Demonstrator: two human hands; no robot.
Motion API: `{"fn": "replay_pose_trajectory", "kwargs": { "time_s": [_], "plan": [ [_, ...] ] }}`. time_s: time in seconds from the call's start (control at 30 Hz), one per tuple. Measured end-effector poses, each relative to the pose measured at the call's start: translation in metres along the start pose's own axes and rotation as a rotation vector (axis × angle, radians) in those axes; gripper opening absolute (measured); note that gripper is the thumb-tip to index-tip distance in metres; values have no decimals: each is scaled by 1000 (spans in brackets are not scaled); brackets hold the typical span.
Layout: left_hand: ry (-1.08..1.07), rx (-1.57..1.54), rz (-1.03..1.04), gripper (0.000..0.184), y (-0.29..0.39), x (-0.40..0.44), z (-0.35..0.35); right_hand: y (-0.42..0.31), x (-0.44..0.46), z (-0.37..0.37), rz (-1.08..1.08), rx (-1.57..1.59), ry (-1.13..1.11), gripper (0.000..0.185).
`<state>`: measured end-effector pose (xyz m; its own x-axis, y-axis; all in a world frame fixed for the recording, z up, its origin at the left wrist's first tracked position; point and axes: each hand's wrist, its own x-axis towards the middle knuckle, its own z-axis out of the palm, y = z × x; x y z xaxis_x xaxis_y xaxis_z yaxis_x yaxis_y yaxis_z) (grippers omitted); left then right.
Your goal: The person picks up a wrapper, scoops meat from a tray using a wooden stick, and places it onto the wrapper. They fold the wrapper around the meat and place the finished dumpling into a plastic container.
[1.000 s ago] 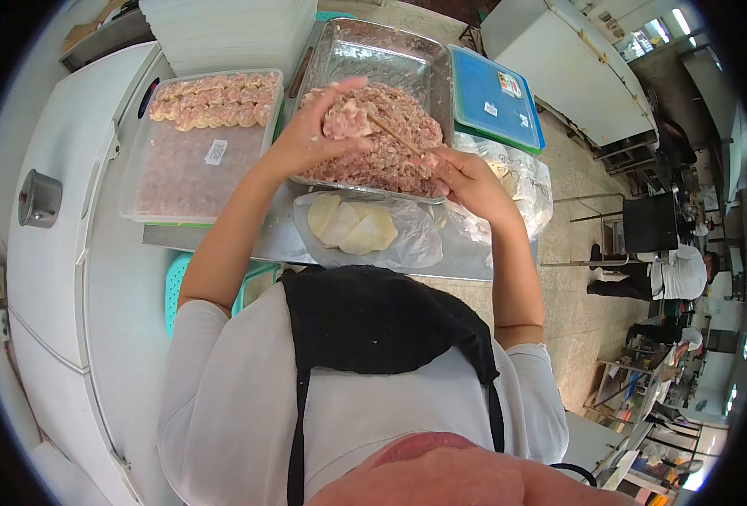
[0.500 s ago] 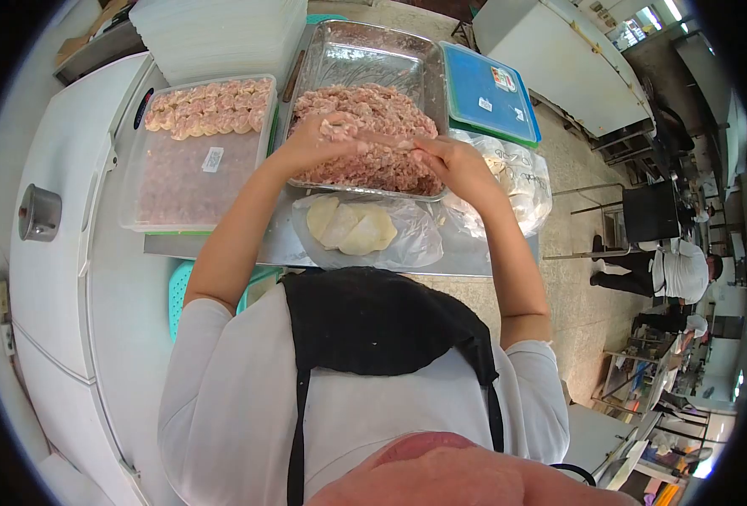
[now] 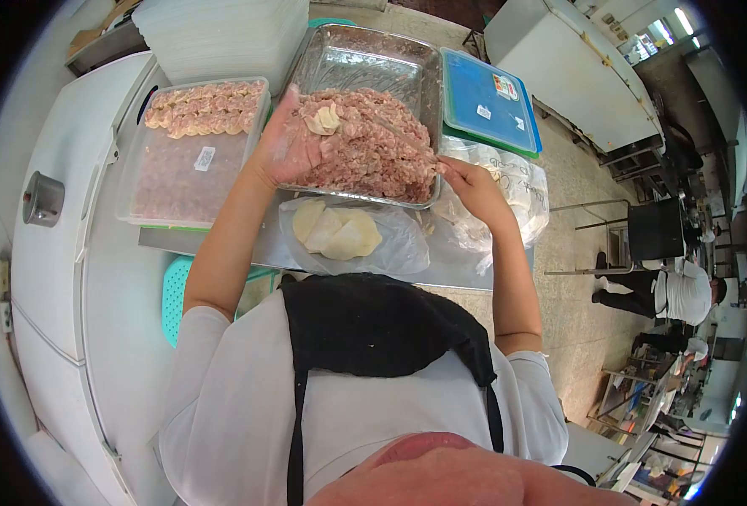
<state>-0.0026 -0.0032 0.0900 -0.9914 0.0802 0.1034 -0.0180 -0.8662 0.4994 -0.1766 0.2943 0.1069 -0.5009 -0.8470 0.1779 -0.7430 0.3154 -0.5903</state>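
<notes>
My left hand [image 3: 289, 145] is spread with its palm up at the left edge of the metal tray [image 3: 436, 76]. By its fingers, over the minced meat [image 3: 373, 160], shows a small pale folded dumpling [image 3: 323, 120]; whether it touches the hand is unclear. My right hand [image 3: 468, 184] pinches the end of a thin wooden stick [image 3: 400, 133] at the tray's right side, its other end over the meat. Round pale dough wrappers [image 3: 339, 234] lie overlapped on a plastic bag in front of the tray.
A clear container [image 3: 189, 164] with rows of filled dumplings stands on the left. To the right are a blue-lidded box [image 3: 487, 97] and a plastic bag [image 3: 508, 185] of pale items. White stacked sheets [image 3: 221, 38] rise at the back left. Another person [image 3: 685, 291] is far right.
My left hand has opened and moved left, and the pale dumpling now shows beside its fingers. My right hand has moved slightly down and away from my left hand with the stick.
</notes>
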Motion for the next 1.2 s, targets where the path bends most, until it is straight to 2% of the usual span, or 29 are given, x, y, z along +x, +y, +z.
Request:
{"fn": "replay_pose_trajectory", "kwargs": {
  "time_s": [0.03,0.1,0.13,0.17,0.2,0.23,0.3,0.4,0.53,0.6,0.73,0.8,0.83,0.9,0.97,1.03,1.1,1.13,1.2],
  "plan": [
    [4,2,6,45,-3,3,-5,1,1,-3,1,69,-3,28],
    [300,737,-24,45,-12,11,-14,2,4,-9,-5,140,-11,30],
    [307,737,-19,45,-19,12,-16,2,3,-11,-33,-23,20,31],
    [329,1293,149,47,-27,13,-17,1,4,-14,-63,-187,53,32],
    [336,1847,325,50,-34,16,-16,-6,2,-19,-70,-185,49,32],
    [345,1849,327,50,-41,20,-20,-18,0,-24,-65,-306,23,33],
    [456,2099,287,57,-53,26,-22,-28,1,-24,-66,-424,-7,35],
    [592,2064,303,58,-64,35,-14,-18,9,-3,-315,-504,-14,38],
    [652,2054,304,57,-68,30,-12,22,39,17,-404,-586,-96,35],
    [664,2142,428,51,-72,20,-3,43,55,17,-480,-605,-44,33],
    [781,2042,407,38,-87,1,15,63,90,18,-415,-664,-92,32],
    [695,2051,448,26,-91,-13,20,62,92,27,-391,-680,-126,30],
    [702,2054,442,26,-94,-20,25,57,94,29,-366,-704,-150,29],
    [677,1657,21,19,-102,-37,37,52,83,20,-431,-669,-154,27],
    [676,1705,6,19,-113,-53,36,36,69,-4,-500,-642,-162,25],
    [678,1759,-4,18,-124,-67,29,-1,61,-42,-395,-825,-266,23],
    [650,1811,24,20,-135,-74,19,-29,54,-59,-379,-796,-233,24],
    [654,1810,28,20,-140,-75,16,-36,54,-61,-353,-766,-199,25],
    [559,1859,60,25,-150,-74,12,-6,63,-22,-405,-689,-185,27]
  ]
}}
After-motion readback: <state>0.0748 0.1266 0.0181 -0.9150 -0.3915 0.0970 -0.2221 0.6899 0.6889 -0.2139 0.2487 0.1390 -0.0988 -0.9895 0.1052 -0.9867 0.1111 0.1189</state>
